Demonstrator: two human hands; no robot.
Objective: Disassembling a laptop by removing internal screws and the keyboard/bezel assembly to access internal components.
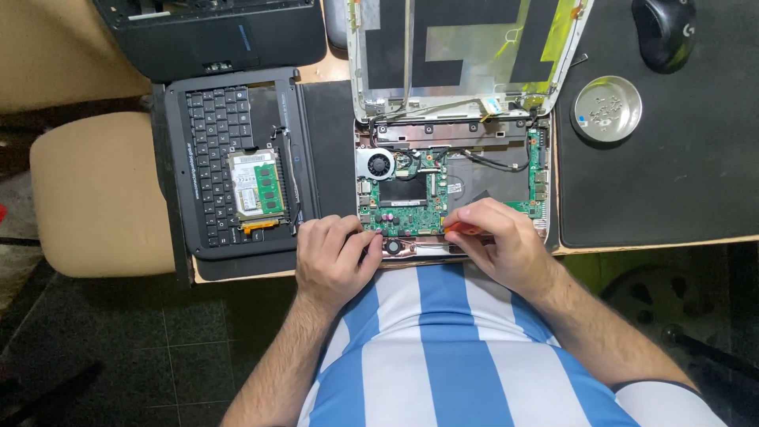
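An opened laptop base point(451, 190) is lying at the centre of the desk, its green circuit board point(407, 207) exposed with a small round fan point(379, 164) at the board's ten o'clock. The left hand point(332, 257) is being rested at the base's seven o'clock edge, fingers curled together and touching the front rim; nothing is seen being held in it. The right hand point(502, 241) is being held at the base's five o'clock, fingers clamped around an orange-handled screwdriver point(461, 229), whose tip is hidden behind the fingers, so where it is touching the board cannot be told. The detached screen lid point(466, 55) is lying at twelve o'clock from the base, its inner foil and black tape showing. At nine o'clock from the hands, a removed keyboard panel point(229, 158) is resting, and a metal drive with a green memory stick point(257, 183) is lying on it. Another dark laptop part point(213, 35) is sitting at eleven o'clock. At two o'clock, a round metal dish point(606, 108) holding small screws is standing on a black mat point(672, 174), with a black mouse point(664, 30) at the dish's one o'clock. A beige chair seat point(95, 194) is seen beyond the desk's left side.
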